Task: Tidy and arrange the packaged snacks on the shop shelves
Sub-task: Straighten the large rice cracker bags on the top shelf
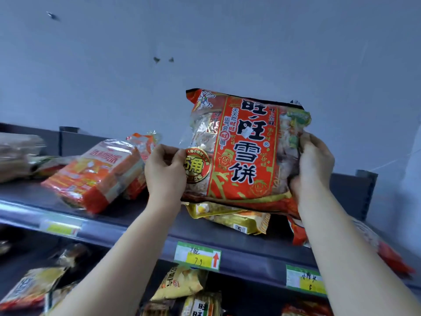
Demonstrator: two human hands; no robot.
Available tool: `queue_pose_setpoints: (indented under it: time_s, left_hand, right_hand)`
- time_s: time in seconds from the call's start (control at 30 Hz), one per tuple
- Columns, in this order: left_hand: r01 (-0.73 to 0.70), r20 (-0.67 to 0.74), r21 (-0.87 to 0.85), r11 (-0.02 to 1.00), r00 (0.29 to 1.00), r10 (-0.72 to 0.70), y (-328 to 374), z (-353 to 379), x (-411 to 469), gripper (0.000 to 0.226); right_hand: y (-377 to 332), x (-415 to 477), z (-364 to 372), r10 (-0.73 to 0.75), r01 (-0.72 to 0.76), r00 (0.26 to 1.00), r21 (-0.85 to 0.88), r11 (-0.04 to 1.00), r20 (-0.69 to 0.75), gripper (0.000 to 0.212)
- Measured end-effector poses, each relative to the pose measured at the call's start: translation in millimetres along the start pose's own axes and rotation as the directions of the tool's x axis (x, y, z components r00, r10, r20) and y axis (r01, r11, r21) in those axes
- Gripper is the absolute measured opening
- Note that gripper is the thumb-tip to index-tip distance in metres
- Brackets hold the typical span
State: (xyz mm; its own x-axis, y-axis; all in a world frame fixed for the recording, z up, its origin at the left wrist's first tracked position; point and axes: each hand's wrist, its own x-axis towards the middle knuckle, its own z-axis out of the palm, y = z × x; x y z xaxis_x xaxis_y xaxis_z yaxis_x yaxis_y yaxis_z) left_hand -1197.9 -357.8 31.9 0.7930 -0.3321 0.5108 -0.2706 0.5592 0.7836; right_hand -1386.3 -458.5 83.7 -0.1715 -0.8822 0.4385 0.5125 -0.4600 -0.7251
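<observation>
A large red snack bag (246, 151) with big black characters stands upright over the top shelf (141, 226). My left hand (165, 172) grips its left edge and my right hand (315, 160) grips its right edge, fingers curled round the plastic. The bag's bottom rests on a flat yellow bag (237, 218) lying on the shelf. An orange multi-pack (98, 174) lies tilted to the left, with a second orange pack (143, 144) behind it.
A brownish pack (18, 156) lies at the far left of the top shelf, another red bag (387, 254) at its right end. Price tags (197, 255) line the shelf edge. Several snack bags (180, 283) fill the shelf below. A grey wall rises behind.
</observation>
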Motion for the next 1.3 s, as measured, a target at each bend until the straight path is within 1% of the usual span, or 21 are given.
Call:
queue_pose_setpoints:
  time_s: [0.03, 0.17, 0.27, 0.33, 0.4, 0.47, 0.53, 0.6, 0.7, 0.8, 0.93, 1.03, 1.13, 1.2, 1.23, 1.3]
  left_hand:
    - [-0.013, -0.030, 0.003, 1.000, 0.999, 0.013, -1, -13, 6, 0.023]
    - [-0.055, -0.133, 0.017, 0.998, 0.989, 0.057, -5, -72, 31, 0.022]
    - [-0.081, -0.216, 0.046, 0.996, 0.972, 0.089, -8, -123, 50, 0.022]
    - [-0.083, -0.263, 0.062, 0.995, 0.960, 0.097, -9, -160, 65, 0.022]
    - [-0.078, -0.303, 0.060, 0.995, 0.948, 0.093, -8, -199, 81, 0.023]
    - [-0.076, -0.335, 0.078, 0.994, 0.937, 0.098, -5, -237, 98, 0.022]
    - [-0.080, -0.361, 0.119, 0.990, 0.925, 0.118, -3, -275, 115, 0.022]
    - [-0.057, -0.377, 0.145, 0.988, 0.920, 0.109, -3, -311, 133, 0.021]
    - [-0.024, -0.396, 0.162, 0.986, 0.914, 0.088, -1, -364, 156, 0.020]
    - [0.018, -0.404, 0.224, 0.974, 0.911, 0.076, 1, -415, 177, 0.018]
    - [0.085, -0.405, 0.273, 0.958, 0.914, 0.035, 2, -472, 203, 0.011]
    - [0.107, -0.382, 0.303, 0.947, 0.924, 0.017, 2, -506, 219, 0.022]
    - [0.094, -0.374, 0.380, 0.920, 0.925, 0.060, -2, -539, 241, 0.033]
    - [0.110, -0.397, 0.420, 0.901, 0.915, 0.073, -8, -562, 262, 0.044]
    - [0.125, -0.409, 0.444, 0.887, 0.909, 0.077, -11, -572, 273, 0.046]
    - [0.122, -0.411, 0.490, 0.863, 0.906, 0.105, -12, -588, 295, 0.041]
  right_hand:
    - [7, -4, 10, 0.026, -0.026, 0.999, -0.010, 1.000, 0.031, 0.011]
    - [38, -33, 56, 0.127, -0.115, 0.978, -0.078, 0.990, 0.168, 0.039]
    - [59, -65, 99, 0.168, -0.123, 0.941, -0.167, 0.978, 0.293, 0.044]
    - [73, -88, 130, 0.195, -0.121, 0.900, -0.205, 0.971, 0.390, 0.043]
    - [87, -111, 161, 0.219, -0.127, 0.840, -0.213, 0.969, 0.496, 0.038]
    - [102, -135, 193, 0.249, -0.141, 0.776, -0.225, 0.964, 0.579, 0.041]
    - [117, -158, 225, 0.246, -0.131, 0.740, -0.225, 0.966, 0.626, 0.047]
    - [133, -181, 258, 0.214, -0.108, 0.744, -0.202, 0.973, 0.633, 0.047]
    - [153, -217, 307, 0.145, -0.080, 0.773, -0.132, 0.988, 0.618, 0.037]
    - [170, -254, 352, 0.103, -0.041, 0.797, -0.117, 0.992, 0.595, 0.027]
    - [192, -293, 406, 0.085, -0.029, 0.821, -0.108, 0.994, 0.564, 0.027]
    - [208, -317, 448, 0.085, -0.019, 0.827, -0.123, 0.992, 0.556, 0.026]
    - [224, -338, 490, 0.081, -0.014, 0.823, -0.122, 0.992, 0.562, 0.025]
    - [234, -350, 519, 0.073, -0.009, 0.814, -0.113, 0.994, 0.576, 0.025]
    - [240, -355, 534, 0.066, -0.008, 0.810, -0.101, 0.995, 0.583, 0.024]
    - [252, -364, 563, 0.058, -0.022, 0.808, -0.069, 0.997, 0.587, 0.024]
